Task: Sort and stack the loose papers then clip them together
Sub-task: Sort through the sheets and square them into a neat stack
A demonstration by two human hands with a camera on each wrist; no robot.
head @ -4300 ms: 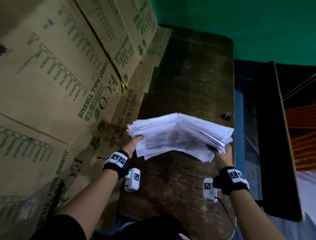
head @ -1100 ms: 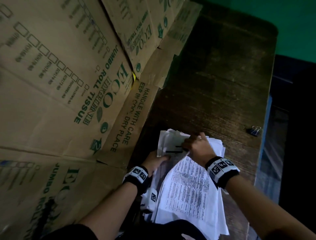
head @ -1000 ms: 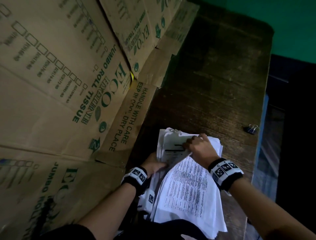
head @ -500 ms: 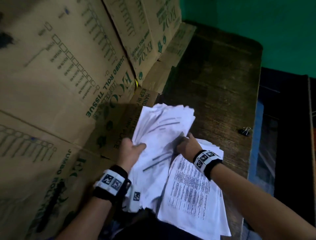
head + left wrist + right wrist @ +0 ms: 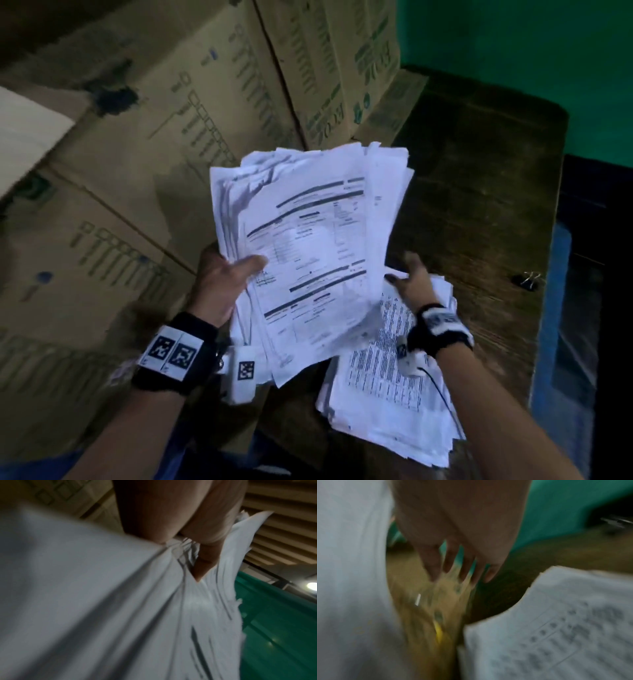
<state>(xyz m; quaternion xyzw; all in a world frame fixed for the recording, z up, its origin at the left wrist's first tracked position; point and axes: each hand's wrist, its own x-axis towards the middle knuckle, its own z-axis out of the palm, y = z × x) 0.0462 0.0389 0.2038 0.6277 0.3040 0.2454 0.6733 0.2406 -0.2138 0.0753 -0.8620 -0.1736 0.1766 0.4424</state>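
My left hand (image 5: pixel 226 277) grips a thick, uneven bundle of printed papers (image 5: pixel 308 246) and holds it up over the left side of the table, thumb on the top sheet. In the left wrist view the fingers (image 5: pixel 204 563) pinch into that bundle (image 5: pixel 120 608). A second pile of papers (image 5: pixel 387 387) lies flat on the wooden table (image 5: pixel 479 205) near its front edge. My right hand (image 5: pixel 411 277) hovers over that pile with fingers spread and holds nothing; in the right wrist view its fingers (image 5: pixel 453 563) are straight and apart above the lying pile (image 5: pixel 556 628). A black binder clip (image 5: pixel 525 281) rests near the table's right edge.
Large cardboard boxes (image 5: pixel 154 154) printed with green text stand along the left side of the table and behind it. A green wall (image 5: pixel 513 51) rises beyond the table. To the right of the table the floor drops away, dark and blue (image 5: pixel 561 325).
My left hand has lifted its bundle higher and turned its printed face toward me. My right hand has let go of that bundle and opened over the pile on the table.
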